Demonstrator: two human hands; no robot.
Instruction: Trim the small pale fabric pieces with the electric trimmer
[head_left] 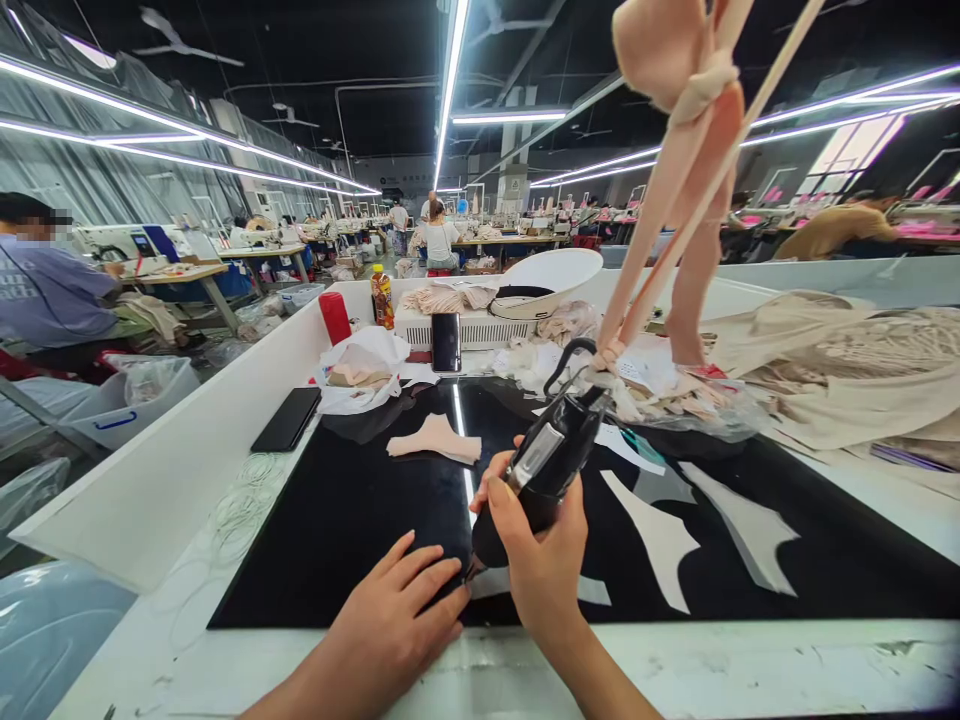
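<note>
My right hand (536,555) is wrapped round a black handheld tool (544,465) with a silver plate, hung by beige straps (675,200) from above. The tool's tip points down at the black work mat (337,520). My left hand (394,620) lies flat on the mat beside the tip, fingers stretched out and holding nothing. A small beige fabric piece (435,440) rests on the mat farther back. White paper pattern shapes (660,535) lie on the mat to the right.
At the back stand a red cup (334,317), a bottle (382,297), a phone (446,342) and a white bowl (551,280). A dark tablet (287,419) lies left. Beige fabric (847,370) is heaped on the right. A seated person (45,285) works at the left.
</note>
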